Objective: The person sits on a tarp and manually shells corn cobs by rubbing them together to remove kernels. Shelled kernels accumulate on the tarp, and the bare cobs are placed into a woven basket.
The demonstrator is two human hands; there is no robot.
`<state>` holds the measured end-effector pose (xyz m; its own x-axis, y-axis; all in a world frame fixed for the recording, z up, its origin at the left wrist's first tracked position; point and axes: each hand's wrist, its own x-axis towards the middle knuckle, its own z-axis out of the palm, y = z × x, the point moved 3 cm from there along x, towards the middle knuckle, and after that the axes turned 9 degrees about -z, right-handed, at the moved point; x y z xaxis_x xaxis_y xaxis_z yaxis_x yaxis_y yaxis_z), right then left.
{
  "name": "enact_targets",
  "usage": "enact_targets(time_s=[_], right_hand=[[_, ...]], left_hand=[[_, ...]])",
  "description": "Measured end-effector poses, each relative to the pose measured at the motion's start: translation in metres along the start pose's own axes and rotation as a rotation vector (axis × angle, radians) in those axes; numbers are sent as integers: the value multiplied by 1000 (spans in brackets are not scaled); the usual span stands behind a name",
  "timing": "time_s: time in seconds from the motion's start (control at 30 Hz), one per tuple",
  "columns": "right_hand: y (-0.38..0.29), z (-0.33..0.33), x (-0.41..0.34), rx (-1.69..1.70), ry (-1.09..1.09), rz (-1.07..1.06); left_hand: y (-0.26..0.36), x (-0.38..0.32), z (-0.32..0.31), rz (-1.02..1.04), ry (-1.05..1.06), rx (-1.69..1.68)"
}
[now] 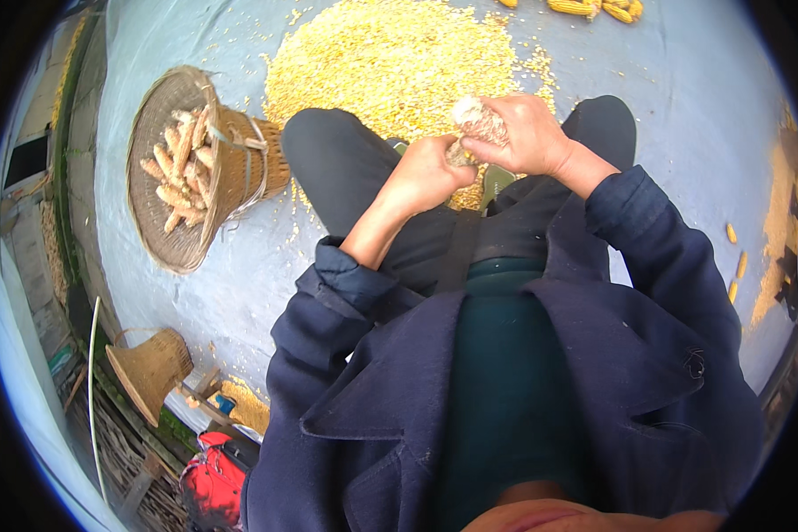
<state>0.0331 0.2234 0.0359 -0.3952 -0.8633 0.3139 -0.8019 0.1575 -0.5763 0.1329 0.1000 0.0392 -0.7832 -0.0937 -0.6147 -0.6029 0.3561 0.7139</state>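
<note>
Over my lap, my right hand (529, 136) is wrapped around a pale, reddish corn cob (475, 120) that looks bare of kernels. Just below it, my left hand (429, 169) grips another corn cob (460, 155), whose visible end shows a few yellow kernels. The two cobs meet or nearly meet between my hands; my fingers hide most of the lower one. Beyond my knees spreads a large heap of loose corn kernels (392, 60), some of it reaching between my shoes.
To the left, a wide-rimmed woven basket (246, 159) holds several stripped corn cobs (183, 166). A smaller woven basket (153, 366) lies farther back near a red bag (216, 479). Unshelled corn ears (575, 6) lie at the top, with several more ears (741, 265) at right on the blue-grey sheet (691, 133).
</note>
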Motion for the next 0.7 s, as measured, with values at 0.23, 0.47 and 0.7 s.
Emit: enact_targets(time_s=[0.23, 0.47, 0.7], right_hand=[[36, 26, 21, 78, 20, 376], [55, -28, 33, 583, 466, 448], [47, 5, -7, 762, 346, 799]], left_hand=[[4, 15, 34, 35, 282, 362], [-28, 34, 5, 38, 410, -197], [-19, 32, 17, 56, 388, -422]])
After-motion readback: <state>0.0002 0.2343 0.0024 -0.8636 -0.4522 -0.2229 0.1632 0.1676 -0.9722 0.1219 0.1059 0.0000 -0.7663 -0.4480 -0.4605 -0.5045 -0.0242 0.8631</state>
